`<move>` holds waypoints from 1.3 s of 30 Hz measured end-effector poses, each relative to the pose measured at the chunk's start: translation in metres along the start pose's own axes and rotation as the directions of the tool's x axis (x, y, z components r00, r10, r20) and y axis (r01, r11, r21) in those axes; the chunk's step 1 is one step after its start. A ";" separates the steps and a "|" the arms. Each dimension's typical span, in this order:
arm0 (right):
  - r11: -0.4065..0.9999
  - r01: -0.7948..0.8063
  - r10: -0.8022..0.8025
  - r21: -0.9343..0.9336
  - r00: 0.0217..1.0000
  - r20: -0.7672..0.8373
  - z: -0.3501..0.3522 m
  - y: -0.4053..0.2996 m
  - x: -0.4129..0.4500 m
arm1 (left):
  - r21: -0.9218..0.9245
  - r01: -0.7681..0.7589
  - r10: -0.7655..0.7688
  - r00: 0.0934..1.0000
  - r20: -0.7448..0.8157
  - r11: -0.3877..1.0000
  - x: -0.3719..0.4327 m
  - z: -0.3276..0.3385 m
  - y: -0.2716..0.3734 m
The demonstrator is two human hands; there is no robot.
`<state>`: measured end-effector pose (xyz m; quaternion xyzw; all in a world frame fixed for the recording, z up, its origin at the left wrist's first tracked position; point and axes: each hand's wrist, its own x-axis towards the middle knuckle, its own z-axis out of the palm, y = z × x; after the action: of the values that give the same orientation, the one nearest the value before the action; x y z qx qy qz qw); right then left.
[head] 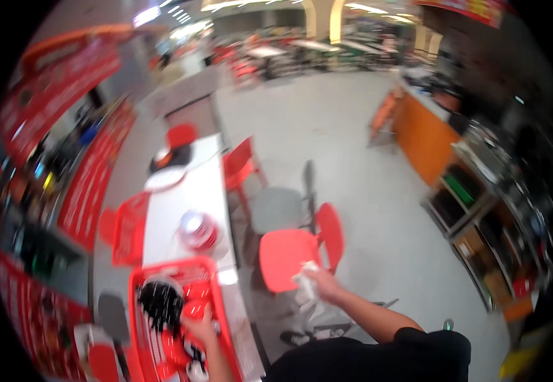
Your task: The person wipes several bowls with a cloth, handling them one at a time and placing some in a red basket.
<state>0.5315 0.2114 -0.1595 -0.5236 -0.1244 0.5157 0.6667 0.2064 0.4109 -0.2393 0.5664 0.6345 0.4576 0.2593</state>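
Note:
A white cloth or wad of tissue hangs crumpled from my right hand, which is shut on it. This hand is held out over the floor, in front of a red chair. My left hand is inside a red plastic basket on the near end of a long white table. Beneath and beside that hand lie red bowl-like items and a glossy black bundle. Blur hides whether my left fingers grip anything.
Beyond the basket, a clear plastic-wrapped stack stands on the table. A round white lid or plate lies farther along. A grey chair and another red chair flank the table's right side. Shelving lines the right.

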 end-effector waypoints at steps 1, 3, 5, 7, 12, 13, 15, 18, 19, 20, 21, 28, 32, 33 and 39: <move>0.999 0.007 -0.006 -0.039 1.000 0.005 0.009 -0.004 -0.001 | -0.050 -0.012 0.009 0.998 -0.067 0.999 -0.003 -0.008 -0.006; 0.999 -0.008 0.006 0.047 0.999 0.041 0.022 -0.001 0.004 | -0.150 0.066 -0.074 0.996 -0.048 0.987 -0.018 -0.036 0.023; 0.994 -0.049 0.042 0.093 0.996 0.078 0.034 -0.009 -0.002 | -0.063 0.041 -0.046 0.996 -0.071 0.997 -0.026 -0.054 0.046; 0.992 -0.056 0.043 0.114 0.993 0.108 0.034 -0.014 -0.006 | -0.063 0.055 -0.055 0.998 -0.004 0.996 -0.038 -0.064 0.065; 0.986 -0.122 0.085 0.117 0.957 0.279 0.061 -0.032 -0.028 | -0.245 -0.131 0.239 0.840 0.487 0.961 -0.044 -0.067 0.018; 0.990 -0.125 0.096 0.069 0.938 0.334 0.076 -0.038 -0.036 | -0.371 -0.080 0.296 0.763 0.574 0.925 -0.043 -0.066 0.016; 0.986 -0.151 0.164 -0.065 0.891 0.423 0.096 -0.040 -0.044 | -0.414 0.023 0.282 0.696 0.660 0.910 -0.054 -0.069 0.029; 0.987 -0.027 0.121 -0.155 0.761 0.637 0.129 -0.043 -0.060 | -0.449 0.161 0.238 0.668 0.705 0.879 -0.070 -0.072 0.060; 0.968 0.067 0.113 -0.242 0.745 0.657 0.134 -0.025 -0.054 | -0.469 0.204 0.230 0.666 0.710 0.859 -0.076 -0.073 0.070; 0.957 -0.007 0.223 -0.292 0.662 0.715 0.133 -0.007 -0.045 | -0.492 0.247 0.222 0.667 0.711 0.835 -0.081 -0.073 0.080; 0.923 0.273 0.092 -0.272 0.529 0.844 0.140 0.008 -0.037 | -0.515 0.291 0.212 0.671 0.711 0.806 -0.085 -0.074 0.088; 0.632 0.694 0.034 -0.344 0.418 0.908 0.174 0.000 -0.061 | -0.700 0.504 0.139 0.753 0.643 0.507 -0.099 -0.091 0.130; 0.180 0.918 -0.027 -0.353 0.364 0.931 0.177 0.021 -0.050 | -0.576 0.713 -0.057 0.646 0.761 0.400 -0.099 -0.097 0.130; 0.182 0.920 -0.024 -0.348 0.358 0.933 0.182 0.017 -0.057 | -0.551 0.754 -0.093 0.616 0.782 0.358 -0.099 -0.099 0.131; 0.198 0.788 0.306 -0.583 0.515 0.801 0.207 -0.020 -0.100 | -0.592 0.720 -0.120 0.665 0.737 0.362 -0.104 -0.115 0.121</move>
<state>0.3531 0.2493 -0.0181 -0.4730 -0.7920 0.3578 0.1449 0.1905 0.2713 -0.1014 0.2716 0.3370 0.4215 0.7968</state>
